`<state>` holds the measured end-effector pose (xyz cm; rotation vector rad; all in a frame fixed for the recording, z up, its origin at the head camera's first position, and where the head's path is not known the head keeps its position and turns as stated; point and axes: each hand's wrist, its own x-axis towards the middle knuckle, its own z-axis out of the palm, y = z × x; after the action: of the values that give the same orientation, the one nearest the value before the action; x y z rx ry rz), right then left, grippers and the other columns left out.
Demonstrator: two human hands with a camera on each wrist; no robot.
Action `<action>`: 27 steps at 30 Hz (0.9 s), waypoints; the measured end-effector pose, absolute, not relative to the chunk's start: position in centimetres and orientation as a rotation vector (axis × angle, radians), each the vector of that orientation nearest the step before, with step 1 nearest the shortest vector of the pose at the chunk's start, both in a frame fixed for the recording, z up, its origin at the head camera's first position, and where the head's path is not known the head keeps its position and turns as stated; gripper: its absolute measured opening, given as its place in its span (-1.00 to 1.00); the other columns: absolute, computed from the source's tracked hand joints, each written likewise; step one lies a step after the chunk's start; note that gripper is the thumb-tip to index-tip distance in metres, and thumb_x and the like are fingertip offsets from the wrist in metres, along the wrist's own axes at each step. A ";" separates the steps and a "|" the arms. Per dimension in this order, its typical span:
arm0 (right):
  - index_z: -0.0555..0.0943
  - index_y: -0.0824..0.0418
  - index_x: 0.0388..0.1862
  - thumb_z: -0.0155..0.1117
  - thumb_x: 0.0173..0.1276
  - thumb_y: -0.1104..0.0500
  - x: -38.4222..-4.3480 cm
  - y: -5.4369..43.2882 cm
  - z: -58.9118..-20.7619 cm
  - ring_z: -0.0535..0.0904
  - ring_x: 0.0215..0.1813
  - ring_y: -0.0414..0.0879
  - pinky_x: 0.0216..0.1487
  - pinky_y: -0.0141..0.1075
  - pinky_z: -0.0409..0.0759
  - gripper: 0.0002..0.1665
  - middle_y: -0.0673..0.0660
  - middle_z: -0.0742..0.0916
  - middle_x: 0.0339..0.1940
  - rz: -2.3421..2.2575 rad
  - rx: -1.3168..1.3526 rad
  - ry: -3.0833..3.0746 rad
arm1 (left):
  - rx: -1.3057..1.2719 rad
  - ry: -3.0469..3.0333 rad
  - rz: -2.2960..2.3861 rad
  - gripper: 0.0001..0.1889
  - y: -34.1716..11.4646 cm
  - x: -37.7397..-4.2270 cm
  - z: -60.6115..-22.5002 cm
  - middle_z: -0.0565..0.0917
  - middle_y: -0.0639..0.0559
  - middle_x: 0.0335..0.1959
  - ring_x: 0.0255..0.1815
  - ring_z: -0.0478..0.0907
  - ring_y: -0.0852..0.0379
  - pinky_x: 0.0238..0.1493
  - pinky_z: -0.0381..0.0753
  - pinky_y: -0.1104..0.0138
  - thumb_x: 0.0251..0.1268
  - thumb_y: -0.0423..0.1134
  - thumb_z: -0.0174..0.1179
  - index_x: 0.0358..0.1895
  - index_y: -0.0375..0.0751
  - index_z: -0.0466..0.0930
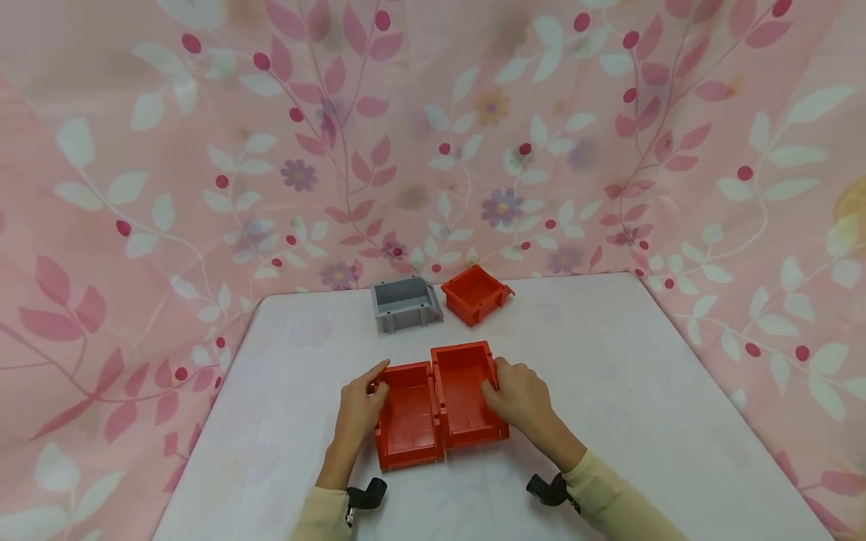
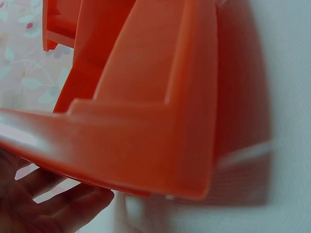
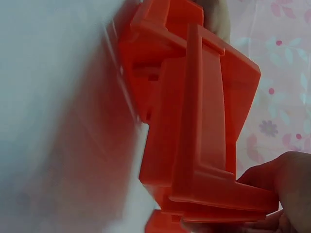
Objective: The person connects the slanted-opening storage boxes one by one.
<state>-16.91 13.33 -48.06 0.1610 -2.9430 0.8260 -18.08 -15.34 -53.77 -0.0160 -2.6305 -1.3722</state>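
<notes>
Two red plastic storage bins sit side by side in the middle of the head view, their inner walls meeting. My left hand (image 1: 361, 402) grips the outer wall of the left red bin (image 1: 409, 421), thumb over the rim; in the left wrist view its fingers (image 2: 82, 204) lie along the outside. My right hand (image 1: 524, 394) pinches the outer wall of the right red bin (image 1: 465, 391), thumb inside. That right bin stands slightly farther back than the left one. In the right wrist view, the near bin (image 3: 209, 121) shows its low front lip, with the other bin (image 3: 150, 53) beyond.
At the back of the white table (image 1: 284, 421) stand a grey bin (image 1: 406, 304) and a third red bin (image 1: 473, 297), set at an angle beside it. A pink floral cloth (image 1: 406, 150) hangs behind the table and along both sides.
</notes>
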 end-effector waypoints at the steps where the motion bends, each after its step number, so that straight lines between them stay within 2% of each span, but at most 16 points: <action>1: 0.62 0.40 0.01 0.37 0.37 0.09 -17.0 13.2 -47.9 0.58 -0.46 -0.05 -0.51 -0.21 0.68 -0.58 0.14 0.68 -0.43 0.761 0.156 -2.937 | -0.017 -2.633 -1.369 -0.52 -15.3 -18.1 -53.8 0.74 -0.18 0.07 -0.03 0.68 -0.12 -0.01 0.73 0.04 0.45 -0.34 0.10 0.39 -0.10 0.62; 3: 0.61 0.40 0.16 0.40 0.36 -0.01 -17.2 12.7 -47.6 0.64 -0.17 0.06 -0.29 -0.08 0.75 -0.42 0.24 0.73 -0.16 0.640 0.163 -2.902 | -0.017 -2.637 -1.368 -0.52 -15.3 -18.1 -53.7 0.73 -0.18 0.08 -0.03 0.68 -0.12 -0.01 0.73 0.03 0.45 -0.34 0.10 0.39 -0.11 0.62; 5: 0.55 0.39 0.33 0.40 0.37 -0.09 -17.5 12.0 -47.2 0.55 0.15 0.17 0.03 0.05 0.70 -0.26 0.33 0.67 0.19 0.554 0.219 -2.846 | -0.013 -2.637 -1.368 -0.52 -15.3 -18.1 -53.6 0.73 -0.19 0.09 -0.03 0.68 -0.12 0.01 0.72 0.03 0.44 -0.34 0.10 0.39 -0.11 0.62; 7: 0.46 0.35 0.47 0.38 0.39 -0.11 -17.8 11.0 -46.9 0.39 0.39 0.25 0.32 0.15 0.50 -0.17 0.35 0.51 0.44 0.544 0.312 -2.808 | -0.014 -2.635 -1.369 -0.52 -15.4 -18.1 -53.6 0.73 -0.19 0.09 -0.03 0.68 -0.13 0.02 0.72 0.01 0.44 -0.34 0.10 0.39 -0.12 0.62; 10: 0.37 0.31 0.56 0.33 0.43 -0.15 -18.1 9.4 -46.7 0.24 0.54 0.27 0.51 0.21 0.19 -0.11 0.33 0.37 0.58 0.592 0.470 -2.799 | -0.018 -2.634 -1.374 -0.52 -15.4 -18.1 -53.5 0.72 -0.19 0.12 -0.02 0.68 -0.13 0.02 0.72 0.02 0.45 -0.34 0.10 0.39 -0.12 0.61; 13: 0.28 0.29 0.62 0.24 0.49 -0.21 -18.3 7.6 -46.9 0.12 0.61 0.29 0.57 0.23 0.01 -0.07 0.33 0.27 0.64 0.632 0.588 -2.837 | -0.019 -2.635 -1.374 -0.53 -15.4 -18.1 -53.5 0.72 -0.19 0.12 -0.05 0.67 -0.11 -0.02 0.73 0.05 0.46 -0.33 0.10 0.39 -0.11 0.62; 19: 0.12 0.33 0.68 0.03 0.51 -0.40 -18.1 5.1 -48.2 -0.08 0.67 0.32 0.56 0.29 -0.16 0.09 0.36 0.15 0.68 0.558 0.665 -2.964 | -0.026 -2.631 -1.370 -0.55 -15.4 -18.0 -53.7 0.73 -0.20 0.07 -0.09 0.69 -0.11 -0.09 0.75 0.09 0.47 -0.34 0.12 0.37 -0.11 0.63; 27: 0.02 0.36 0.69 0.04 0.45 -0.46 -18.0 4.0 -49.1 -0.17 0.68 0.29 0.56 0.27 -0.29 0.20 0.35 0.11 0.69 0.427 0.636 -2.993 | -0.004 -2.626 -1.386 -0.54 -15.3 -18.1 -53.8 0.73 -0.21 0.11 -0.03 0.70 -0.15 -0.07 0.75 0.05 0.45 -0.34 0.11 0.37 -0.09 0.63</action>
<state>-18.02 4.04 -49.08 0.6357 -2.9925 0.4270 -18.13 -15.35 -53.80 -0.0044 -2.6257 -1.3857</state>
